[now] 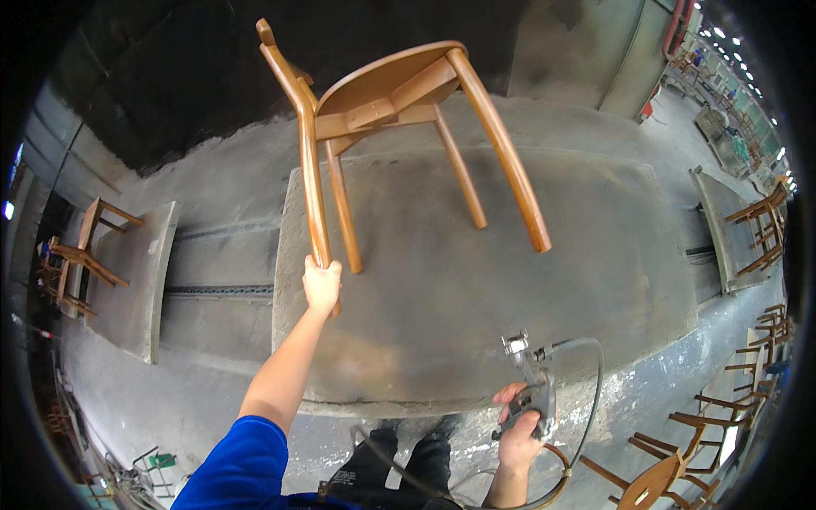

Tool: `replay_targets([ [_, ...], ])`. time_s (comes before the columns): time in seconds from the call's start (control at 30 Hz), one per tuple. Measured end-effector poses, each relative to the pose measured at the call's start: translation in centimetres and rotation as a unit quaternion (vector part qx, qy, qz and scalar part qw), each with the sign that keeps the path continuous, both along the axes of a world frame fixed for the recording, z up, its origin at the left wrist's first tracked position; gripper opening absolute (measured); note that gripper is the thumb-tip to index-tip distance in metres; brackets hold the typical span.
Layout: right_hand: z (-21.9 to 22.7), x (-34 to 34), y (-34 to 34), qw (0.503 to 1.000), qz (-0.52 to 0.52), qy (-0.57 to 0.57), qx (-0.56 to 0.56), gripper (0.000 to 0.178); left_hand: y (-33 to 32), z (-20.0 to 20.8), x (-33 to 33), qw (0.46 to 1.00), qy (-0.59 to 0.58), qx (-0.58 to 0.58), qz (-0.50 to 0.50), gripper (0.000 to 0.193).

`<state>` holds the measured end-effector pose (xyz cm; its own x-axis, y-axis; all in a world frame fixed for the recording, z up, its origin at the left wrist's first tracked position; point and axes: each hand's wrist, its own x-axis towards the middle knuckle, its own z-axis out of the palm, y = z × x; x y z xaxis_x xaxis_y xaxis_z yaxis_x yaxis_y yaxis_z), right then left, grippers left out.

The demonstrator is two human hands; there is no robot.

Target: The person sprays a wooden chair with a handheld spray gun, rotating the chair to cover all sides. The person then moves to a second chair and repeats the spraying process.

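A wooden chair [391, 93] with an orange-brown finish is tilted up over a large grey board, the underside of its round seat and its legs showing. My left hand [323, 285] is wrapped round the lower part of one of its legs, with the arm stretched forward. Low on the right, my right hand [520, 429] grips a metal spray gun [535, 395] by its handle. A grey hose [600, 374] loops from the gun down toward my body. The gun is apart from the chair.
The grey board [595, 280] lies in front of me. Chairs stand on similar boards, left [153, 297] and right [718, 229]. More unlike wooden chairs [650, 484] crowd the lower right. A chain track [221, 291] runs beside the board. A blackened wall [187, 76] rises behind.
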<state>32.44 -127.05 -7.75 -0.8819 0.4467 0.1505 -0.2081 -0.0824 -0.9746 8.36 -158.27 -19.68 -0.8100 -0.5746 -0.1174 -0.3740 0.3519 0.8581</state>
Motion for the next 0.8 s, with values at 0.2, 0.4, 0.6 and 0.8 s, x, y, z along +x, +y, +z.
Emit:
replay_targets([
  [0.2,-2.0,-3.9,-4.2,0.990,0.098,-0.068,-0.072,0.049,-0.3,-0.3,-0.4,1.000,0.014,-0.003,-0.015,0.028],
  [0.4,-4.6,-7.4,-6.8,0.975,0.115,-0.149,-0.115,0.042,0.6,-0.4,0.8,1.000,0.015,0.009,-0.014,0.027],
  [0.6,-7.2,-2.3,-5.9,0.941,0.095,-0.315,-0.085,0.044,1.9,-0.8,2.2,0.999,0.009,0.030,-0.001,0.029],
  [0.8,-6.1,-1.5,-6.5,0.956,0.046,-0.259,-0.132,0.050,2.3,-2.2,3.3,1.000,-0.001,0.019,0.003,0.030],
])
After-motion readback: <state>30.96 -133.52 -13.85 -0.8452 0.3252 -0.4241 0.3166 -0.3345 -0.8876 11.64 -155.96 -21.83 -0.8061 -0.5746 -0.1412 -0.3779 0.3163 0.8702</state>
